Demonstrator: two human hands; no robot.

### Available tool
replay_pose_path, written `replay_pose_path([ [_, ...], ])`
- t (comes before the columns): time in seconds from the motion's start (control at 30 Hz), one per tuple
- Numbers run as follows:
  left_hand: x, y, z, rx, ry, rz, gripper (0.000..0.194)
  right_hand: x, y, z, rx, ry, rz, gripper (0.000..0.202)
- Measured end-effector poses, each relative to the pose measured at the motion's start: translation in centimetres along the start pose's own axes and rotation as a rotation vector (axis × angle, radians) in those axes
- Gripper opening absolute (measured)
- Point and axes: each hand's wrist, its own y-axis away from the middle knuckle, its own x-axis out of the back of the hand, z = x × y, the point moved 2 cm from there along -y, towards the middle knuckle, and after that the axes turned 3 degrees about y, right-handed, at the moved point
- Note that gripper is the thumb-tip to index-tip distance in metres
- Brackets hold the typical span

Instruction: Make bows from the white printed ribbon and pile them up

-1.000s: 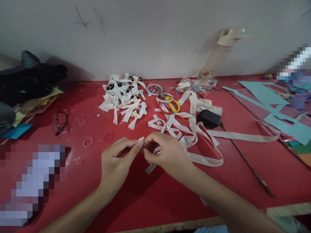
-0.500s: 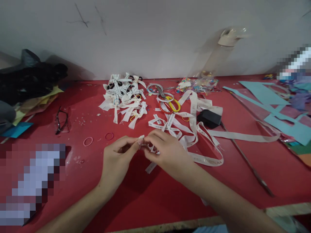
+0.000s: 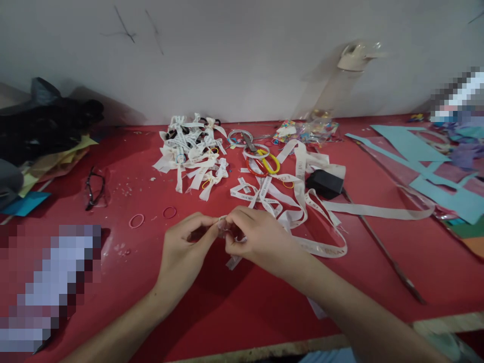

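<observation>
Thumb and fingers of my left hand (image 3: 189,247) pinch a short white printed ribbon (image 3: 233,261) near the middle of the table. My right hand (image 3: 257,237) grips the same ribbon from the other side, fingertips almost touching the left ones. A loose end hangs below the right fingers; the rest is largely hidden by the hands. Just beyond lie printed ribbon strips (image 3: 264,194) and a long ribbon (image 3: 321,248) in loops. Farther back is a pile of tied ribbon bows (image 3: 189,146), some with dark or yellow hair ties.
Scissors with yellow and red handles (image 3: 269,160) lie behind the ribbons. Pink hair ties (image 3: 136,221) and eyeglasses (image 3: 95,189) are to the left. A black block (image 3: 325,184), a thin rod (image 3: 389,257) and blue paper offcuts (image 3: 412,146) lie right. A clear bottle (image 3: 350,75) stands by the wall.
The fingertips have shifted slightly, and the white ribbon tip that stuck up between them is now lower and mostly covered. Both hands keep their pinch.
</observation>
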Motion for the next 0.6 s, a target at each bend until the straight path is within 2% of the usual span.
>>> replay_pose_path([
  [0.13,0.2,-0.2,-0.1,0.006,-0.003,-0.022,0.011,0.2,0.0,0.3,-0.026,-0.098,-0.031,0.006],
  [0.33,0.5,-0.5,-0.2,0.113,0.087,-0.089,0.017,0.8,-0.1,0.7,-0.078,-0.350,-0.047,0.010],
  [0.5,0.4,-0.8,-1.0,0.166,0.203,-0.108,0.019,0.6,-0.1,0.6,-0.088,-0.328,-0.006,0.012],
  [0.6,0.3,-0.8,-1.4,0.173,0.265,-0.129,0.017,0.7,-0.1,0.5,-0.077,-0.318,-0.026,0.010],
])
